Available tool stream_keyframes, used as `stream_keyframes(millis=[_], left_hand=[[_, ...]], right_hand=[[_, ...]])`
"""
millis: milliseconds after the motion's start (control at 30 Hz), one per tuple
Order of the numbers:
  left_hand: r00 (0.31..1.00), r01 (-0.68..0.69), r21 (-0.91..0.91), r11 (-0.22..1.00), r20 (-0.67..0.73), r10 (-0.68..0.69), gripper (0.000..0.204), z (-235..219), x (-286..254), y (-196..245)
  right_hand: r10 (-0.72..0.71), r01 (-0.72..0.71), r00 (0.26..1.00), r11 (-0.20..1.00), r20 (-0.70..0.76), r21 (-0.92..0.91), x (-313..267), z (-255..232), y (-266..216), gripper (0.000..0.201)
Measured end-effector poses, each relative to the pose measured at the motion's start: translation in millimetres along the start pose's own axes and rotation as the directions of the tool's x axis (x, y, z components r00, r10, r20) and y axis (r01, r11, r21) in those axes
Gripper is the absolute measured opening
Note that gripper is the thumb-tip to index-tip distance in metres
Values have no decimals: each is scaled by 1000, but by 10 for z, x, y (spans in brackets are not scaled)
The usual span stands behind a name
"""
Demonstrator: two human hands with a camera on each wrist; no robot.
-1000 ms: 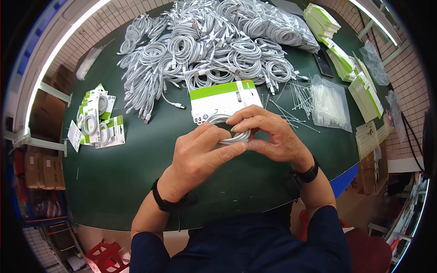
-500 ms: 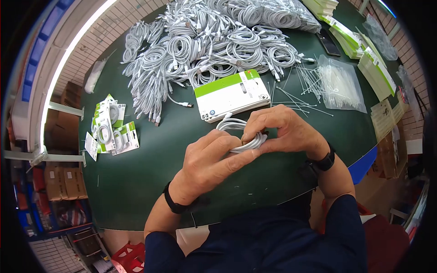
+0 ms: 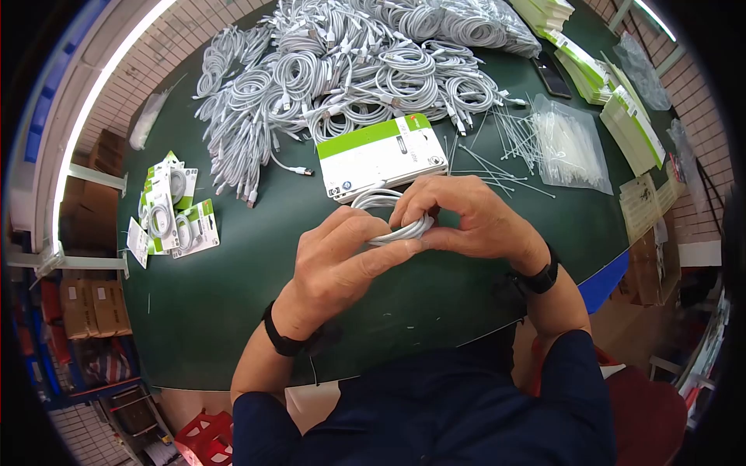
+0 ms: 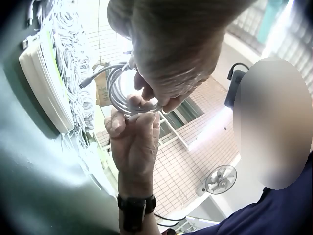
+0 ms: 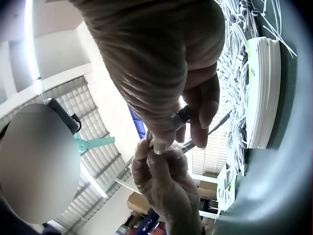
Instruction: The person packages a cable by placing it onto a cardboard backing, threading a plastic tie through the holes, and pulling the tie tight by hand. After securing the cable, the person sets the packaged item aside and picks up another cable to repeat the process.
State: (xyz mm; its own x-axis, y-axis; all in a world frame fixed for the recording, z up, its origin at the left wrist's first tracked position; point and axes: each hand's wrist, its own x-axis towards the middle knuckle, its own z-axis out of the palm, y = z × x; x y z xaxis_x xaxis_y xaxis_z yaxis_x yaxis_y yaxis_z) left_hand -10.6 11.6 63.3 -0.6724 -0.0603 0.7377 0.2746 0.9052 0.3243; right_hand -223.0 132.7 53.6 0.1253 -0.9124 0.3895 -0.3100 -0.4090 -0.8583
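Both hands hold a coiled white cable point(image 3: 377, 199) above the table, just in front of a stack of white-and-green cards point(image 3: 381, 161). My left hand point(image 3: 332, 260) grips the coil's left and near side, its thumb stretched along the lower edge. On the right side, my right hand point(image 3: 475, 217) pinches the loops between thumb and fingers. Several loops and one loose plug point(image 4: 87, 82) show in the left wrist view. A dark plug point(image 5: 183, 115) sits by the right fingers in the right wrist view. The fingers partly hide the coil.
A large heap of coiled cables point(image 3: 334, 74) fills the far side. Loose zip ties point(image 3: 486, 175) and a bag of zip ties point(image 3: 571, 147) lie on the right, with a phone point(image 3: 552, 75) and card stacks point(image 3: 631, 128) beyond. Carded cables point(image 3: 167, 210) lie at left.
The head view has swung and come back. Both hands keep hold of the coil and stay close together; the right fingers have shifted slightly on the loops.
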Motion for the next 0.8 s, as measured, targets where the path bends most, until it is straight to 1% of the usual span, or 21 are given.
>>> stream_keyframes(millis=[33, 67, 167, 200, 267, 300, 333, 367, 400, 500, 600, 700, 800], left_hand=[[1000, 0, 2, 1000, 5, 0, 43, -6, -2, 3], [1000, -1, 5, 1000, 10, 1, 43, -18, -2, 10], [998, -32, -1, 999, 45, 32, 43, -28, -7, -11], [997, -52, -1, 999, 61, 52, 43, -37, 3, -27], [992, -93, -65, 994, 84, 98, 41, -30, -23, -76], [987, -116, -96, 989, 97, 125, 40, -38, -25, -95], [976, -170, -79, 982, 128, 179, 37, -73, -11, -100], [970, -192, -68, 979, 138, 200, 36, -95, 1, -112], [964, -213, -59, 975, 149, 219, 36, -113, 6, -123], [951, -243, -29, 969, 192, 244, 33, -167, 21, -163], [940, -264, -22, 964, 219, 263, 33, -201, 42, -263], [926, -286, -3, 958, 257, 277, 33, -239, 21, -365], [914, -305, 34, 952, 290, 282, 34, -263, 5, -412]], right_hand=[[25, -25, 1000, 999, 9, -36, -2, 10, -30, 25], [7, -5, 1000, 996, 18, -91, -5, 11, -33, 24], [119, -92, 987, 970, 110, -226, -2, -33, -143, 23], [93, -65, 988, 973, 122, -221, -4, -39, -146, 23], [31, -1, 990, 977, 138, -213, -10, -59, -142, 25], [23, 9, 988, 978, 153, -209, -10, -79, -160, 25], [16, 19, 986, 979, 168, -204, -14, -100, -184, 26], [9, 28, 983, 980, 182, -198, -15, -110, -210, 26], [-7, 34, 989, 983, 151, -182, -18, -102, -240, 27], [-116, 122, 992, 968, 38, -220, -35, -73, -213, 26], [-252, 236, 968, 883, 14, -406, -24, -63, -242, 26], [-329, 312, 942, 765, 74, -564, -9, -22, -223, 24], [-354, 324, 932, 719, 77, -614, 1, -4, -258, 21]])
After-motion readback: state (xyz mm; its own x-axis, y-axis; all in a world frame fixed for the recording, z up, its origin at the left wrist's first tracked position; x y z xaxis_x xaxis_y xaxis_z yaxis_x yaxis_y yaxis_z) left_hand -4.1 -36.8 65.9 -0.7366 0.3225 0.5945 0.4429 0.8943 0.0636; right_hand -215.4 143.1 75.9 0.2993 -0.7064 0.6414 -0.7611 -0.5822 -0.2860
